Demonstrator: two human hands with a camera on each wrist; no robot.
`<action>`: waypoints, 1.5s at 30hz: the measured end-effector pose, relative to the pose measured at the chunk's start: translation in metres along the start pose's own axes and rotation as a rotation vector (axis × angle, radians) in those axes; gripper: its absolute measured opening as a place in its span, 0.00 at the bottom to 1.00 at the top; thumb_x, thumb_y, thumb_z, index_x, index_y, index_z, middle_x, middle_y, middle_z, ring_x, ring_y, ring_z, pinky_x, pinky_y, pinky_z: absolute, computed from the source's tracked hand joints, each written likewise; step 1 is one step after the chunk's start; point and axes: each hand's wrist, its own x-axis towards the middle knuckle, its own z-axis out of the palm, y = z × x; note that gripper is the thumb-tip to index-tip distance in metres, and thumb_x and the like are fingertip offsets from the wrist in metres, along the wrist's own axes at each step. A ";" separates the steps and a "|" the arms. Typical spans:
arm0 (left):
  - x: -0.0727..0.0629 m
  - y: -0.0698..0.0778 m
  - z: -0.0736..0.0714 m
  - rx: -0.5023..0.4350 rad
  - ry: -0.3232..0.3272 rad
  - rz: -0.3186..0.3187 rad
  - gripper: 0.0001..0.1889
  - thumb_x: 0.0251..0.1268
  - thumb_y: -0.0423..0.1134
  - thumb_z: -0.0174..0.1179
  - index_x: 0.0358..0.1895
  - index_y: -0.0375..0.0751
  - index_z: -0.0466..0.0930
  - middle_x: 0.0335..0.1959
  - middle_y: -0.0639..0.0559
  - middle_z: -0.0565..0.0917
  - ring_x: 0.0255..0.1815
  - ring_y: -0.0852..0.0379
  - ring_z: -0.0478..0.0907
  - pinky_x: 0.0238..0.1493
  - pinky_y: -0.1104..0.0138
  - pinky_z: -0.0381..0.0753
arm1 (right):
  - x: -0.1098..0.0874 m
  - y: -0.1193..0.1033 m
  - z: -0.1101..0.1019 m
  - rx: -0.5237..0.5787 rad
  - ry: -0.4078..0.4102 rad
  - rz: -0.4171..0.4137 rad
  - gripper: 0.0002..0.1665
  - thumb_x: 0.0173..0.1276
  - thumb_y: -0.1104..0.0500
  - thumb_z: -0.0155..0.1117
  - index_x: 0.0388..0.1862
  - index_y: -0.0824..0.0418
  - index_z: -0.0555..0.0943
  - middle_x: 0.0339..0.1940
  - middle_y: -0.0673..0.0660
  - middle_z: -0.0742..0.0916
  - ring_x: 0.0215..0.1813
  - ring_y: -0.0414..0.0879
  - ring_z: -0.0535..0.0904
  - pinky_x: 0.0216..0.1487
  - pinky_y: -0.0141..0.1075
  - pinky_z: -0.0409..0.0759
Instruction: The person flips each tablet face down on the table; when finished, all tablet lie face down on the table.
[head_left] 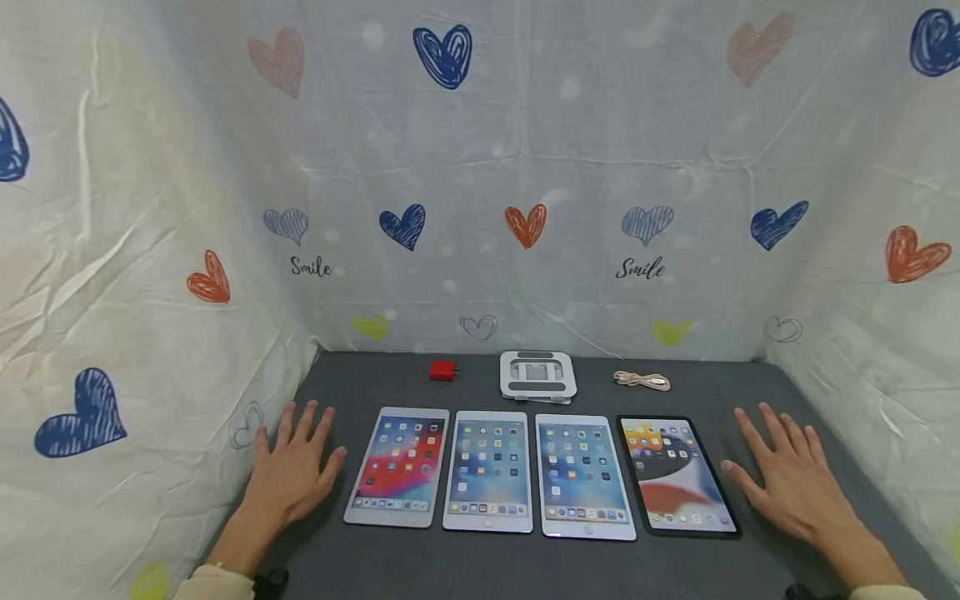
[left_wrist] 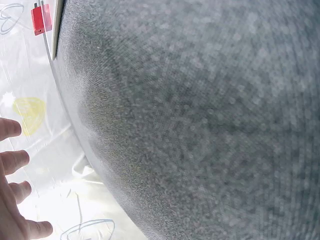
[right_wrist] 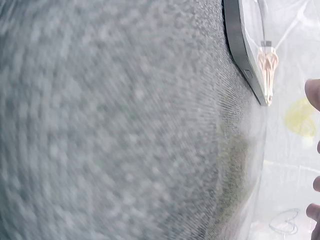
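Four tablets would be several, so I see several tablets in a row, screens lit with app icons. My left hand lies with fingers spread, left of a white tablet that shows a red and blue screen. Two more white tablets with blue screens fill the middle. At the right end is a black-framed tablet, its dark edge also in the right wrist view. Beside it my right hand rests flat, fingers spread. Both hands hold nothing.
Behind the tablets lie a red charger plug, a folded white and grey stand and a bundled pale cable. A grey cloth covers the table. White curtains printed with hearts enclose the back and both sides.
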 end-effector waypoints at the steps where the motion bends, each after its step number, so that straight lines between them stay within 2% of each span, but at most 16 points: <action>1: 0.000 0.001 0.000 -0.003 0.004 0.002 0.39 0.83 0.57 0.56 0.85 0.36 0.64 0.86 0.27 0.60 0.88 0.23 0.46 0.77 0.16 0.43 | 0.000 0.000 0.000 0.002 0.000 0.000 0.57 0.82 0.33 0.60 0.93 0.57 0.46 0.85 0.82 0.59 0.80 0.84 0.54 0.87 0.69 0.18; 8: 0.001 0.001 -0.001 -0.009 0.014 0.006 0.39 0.82 0.56 0.57 0.85 0.35 0.64 0.86 0.26 0.60 0.87 0.22 0.47 0.76 0.16 0.44 | 0.000 0.000 0.001 0.001 0.005 -0.010 0.58 0.82 0.33 0.60 0.94 0.58 0.46 0.85 0.82 0.59 0.80 0.83 0.54 0.87 0.69 0.18; 13: 0.000 -0.001 0.001 -0.010 -0.003 -0.002 0.39 0.82 0.56 0.57 0.85 0.36 0.63 0.86 0.27 0.60 0.87 0.22 0.46 0.77 0.16 0.43 | -0.002 0.000 0.000 0.006 0.014 -0.020 0.58 0.81 0.34 0.61 0.93 0.58 0.46 0.85 0.82 0.58 0.80 0.83 0.54 0.87 0.68 0.18; 18: 0.000 -0.003 0.002 -0.011 -0.002 -0.002 0.40 0.83 0.57 0.57 0.86 0.37 0.63 0.87 0.27 0.59 0.88 0.23 0.46 0.77 0.16 0.43 | -0.003 0.000 -0.003 0.004 0.030 -0.026 0.57 0.80 0.35 0.63 0.93 0.60 0.49 0.84 0.81 0.61 0.80 0.82 0.55 0.88 0.69 0.22; 19: 0.000 -0.002 0.001 -0.011 0.000 0.001 0.40 0.82 0.57 0.57 0.86 0.37 0.63 0.86 0.27 0.59 0.88 0.22 0.47 0.77 0.17 0.44 | -0.003 0.000 -0.004 0.011 0.039 -0.030 0.57 0.80 0.36 0.64 0.92 0.60 0.50 0.84 0.81 0.62 0.79 0.82 0.57 0.88 0.71 0.25; 22: 0.000 0.000 -0.002 -0.011 0.009 0.016 0.41 0.80 0.58 0.60 0.85 0.36 0.63 0.85 0.26 0.61 0.87 0.21 0.49 0.79 0.19 0.47 | -0.006 0.000 -0.008 0.093 0.068 -0.049 0.54 0.80 0.41 0.65 0.92 0.60 0.52 0.83 0.81 0.63 0.78 0.83 0.59 0.88 0.72 0.28; 24: 0.002 0.003 -0.006 -0.010 0.019 0.044 0.43 0.78 0.58 0.62 0.85 0.35 0.64 0.84 0.26 0.63 0.86 0.20 0.52 0.81 0.21 0.51 | -0.009 -0.002 -0.012 0.202 0.097 -0.069 0.51 0.81 0.47 0.66 0.91 0.61 0.55 0.83 0.81 0.64 0.79 0.84 0.60 0.88 0.72 0.29; 26: 0.004 0.009 -0.011 -0.028 0.031 0.077 0.44 0.76 0.57 0.65 0.84 0.32 0.65 0.83 0.26 0.66 0.85 0.20 0.56 0.82 0.24 0.55 | -0.012 -0.004 -0.019 0.319 0.115 -0.076 0.47 0.82 0.52 0.65 0.91 0.61 0.56 0.85 0.80 0.63 0.83 0.82 0.56 0.89 0.70 0.28; 27: 0.006 0.012 -0.013 -0.044 0.038 0.097 0.45 0.74 0.56 0.67 0.83 0.31 0.65 0.82 0.26 0.68 0.84 0.21 0.59 0.82 0.26 0.58 | -0.013 -0.005 -0.023 0.367 0.120 -0.074 0.46 0.82 0.54 0.64 0.91 0.60 0.57 0.86 0.78 0.63 0.89 0.75 0.53 0.91 0.67 0.29; 29: 0.009 0.022 -0.019 -0.093 0.039 0.127 0.45 0.72 0.53 0.71 0.82 0.28 0.66 0.81 0.26 0.70 0.83 0.22 0.63 0.83 0.29 0.61 | -0.015 -0.007 -0.033 0.425 0.123 -0.062 0.44 0.84 0.56 0.63 0.91 0.59 0.58 0.87 0.76 0.62 0.94 0.51 0.46 0.93 0.48 0.28; 31: 0.010 0.032 -0.025 -0.154 0.040 0.140 0.46 0.68 0.50 0.75 0.81 0.27 0.67 0.80 0.27 0.72 0.82 0.24 0.66 0.81 0.31 0.66 | -0.016 -0.008 -0.043 0.438 0.110 -0.042 0.43 0.84 0.55 0.63 0.91 0.56 0.58 0.88 0.74 0.64 0.87 0.24 0.41 0.87 0.26 0.30; 33: 0.011 0.043 -0.031 -0.209 0.047 0.162 0.46 0.66 0.48 0.77 0.80 0.27 0.69 0.78 0.28 0.74 0.80 0.26 0.70 0.77 0.30 0.71 | -0.015 -0.009 -0.052 0.435 0.094 -0.021 0.43 0.83 0.54 0.64 0.91 0.54 0.60 0.86 0.73 0.67 0.75 0.07 0.42 0.73 0.10 0.35; 34: 0.012 0.048 -0.033 -0.238 0.051 0.172 0.46 0.65 0.46 0.78 0.80 0.27 0.69 0.78 0.28 0.75 0.79 0.27 0.72 0.76 0.31 0.74 | -0.015 -0.009 -0.056 0.432 0.085 -0.011 0.43 0.83 0.53 0.66 0.91 0.53 0.61 0.85 0.73 0.69 0.71 0.04 0.44 0.66 0.06 0.36; 39: 0.018 0.071 -0.041 -0.363 0.062 0.217 0.46 0.63 0.45 0.81 0.80 0.30 0.70 0.77 0.31 0.78 0.74 0.31 0.79 0.69 0.35 0.82 | -0.013 -0.009 -0.074 0.444 -0.002 0.079 0.43 0.80 0.47 0.72 0.87 0.54 0.68 0.80 0.73 0.76 0.61 0.03 0.53 0.57 0.07 0.57; 42: 0.023 0.084 -0.044 -0.464 0.027 0.200 0.44 0.64 0.47 0.81 0.80 0.36 0.72 0.76 0.36 0.80 0.72 0.33 0.82 0.67 0.37 0.85 | -0.010 -0.007 -0.087 0.466 -0.091 0.140 0.43 0.80 0.44 0.71 0.85 0.62 0.69 0.78 0.76 0.77 0.57 0.04 0.60 0.46 0.11 0.69; 45: 0.027 0.100 -0.048 -0.583 -0.024 0.185 0.41 0.65 0.48 0.80 0.80 0.41 0.75 0.75 0.41 0.82 0.69 0.35 0.85 0.66 0.39 0.87 | -0.007 -0.006 -0.098 0.518 -0.196 0.193 0.44 0.84 0.43 0.65 0.84 0.70 0.67 0.78 0.79 0.76 0.52 0.07 0.64 0.42 0.18 0.78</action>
